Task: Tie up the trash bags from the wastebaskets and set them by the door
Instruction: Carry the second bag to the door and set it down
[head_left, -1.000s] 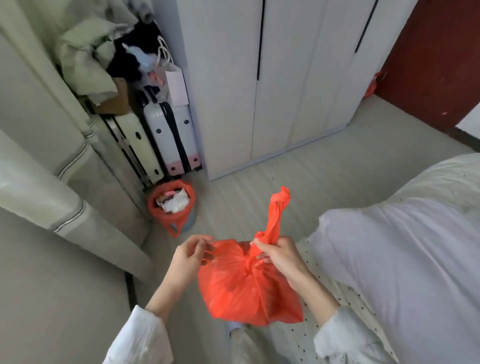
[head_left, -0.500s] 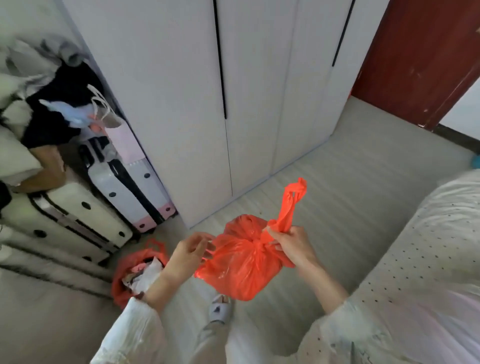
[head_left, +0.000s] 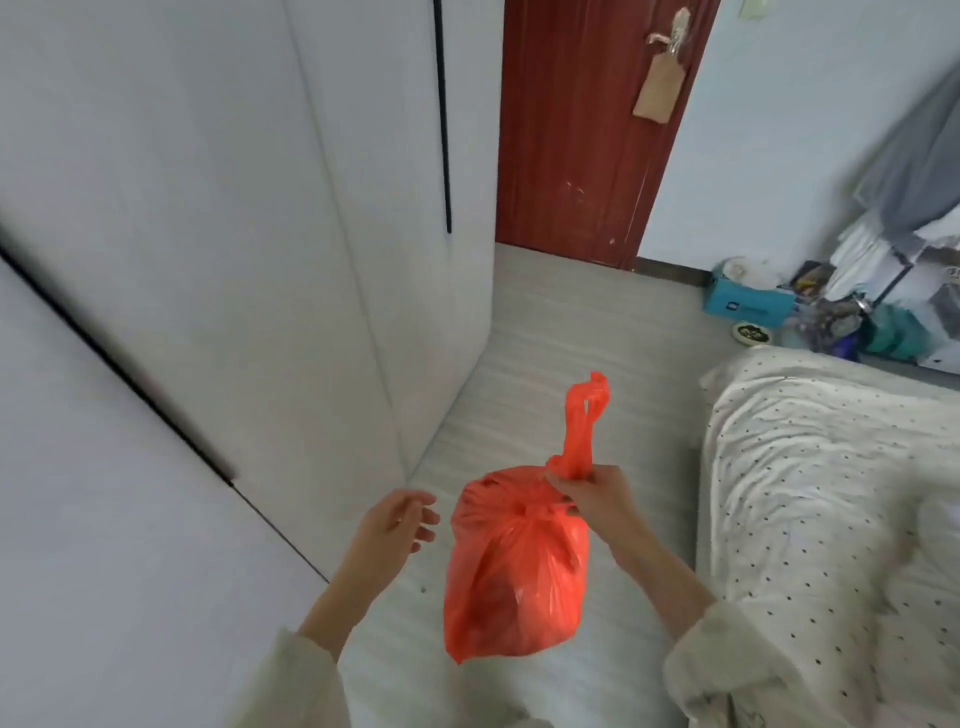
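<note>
A full orange trash bag (head_left: 514, 571) hangs in the air in front of me, knotted at its neck. My right hand (head_left: 592, 493) grips the bag's handles at the knot, and their loose ends stand up above my fingers. My left hand (head_left: 400, 525) is just left of the bag, apart from it, fingers relaxed and holding nothing. The dark red door (head_left: 582, 130) stands shut at the far end of the floor.
A white wardrobe (head_left: 234, 234) fills the left side. A bed (head_left: 831, 493) with a dotted cover is on my right. Between them runs a strip of pale floor (head_left: 561, 332) toward the door. Boxes and clutter (head_left: 810, 312) sit by the far right wall.
My view has swung right from the suitcases and wastebasket toward the door. My left hand has let go of the bag, which now hangs from my right hand alone.
</note>
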